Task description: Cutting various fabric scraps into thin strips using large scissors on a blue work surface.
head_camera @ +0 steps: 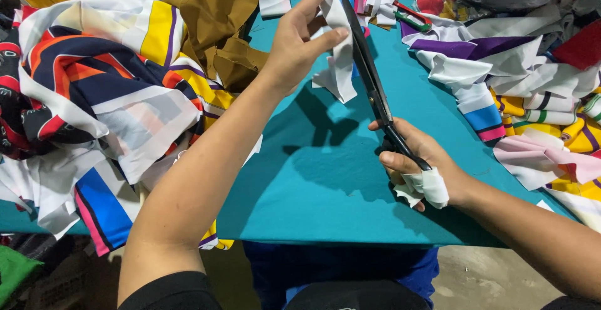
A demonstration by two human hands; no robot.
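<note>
My left hand (300,37) is raised over the teal table (313,178) and pinches a white strip of fabric (340,59) between thumb and fingers; the strip hangs down from it. My right hand (416,160) grips the handles of large black scissors (369,72), whose blades point up and away, right beside the strip. A scrap of white cloth (429,188) is wrapped around my right hand near the thumb.
A pile of striped multicoloured cloth (94,91) lies at left, with brown fabric (216,22) behind it. More striped pieces (526,91) are heaped at right. Small red-handled snips (413,19) lie at the back. The table's near edge runs below my hands.
</note>
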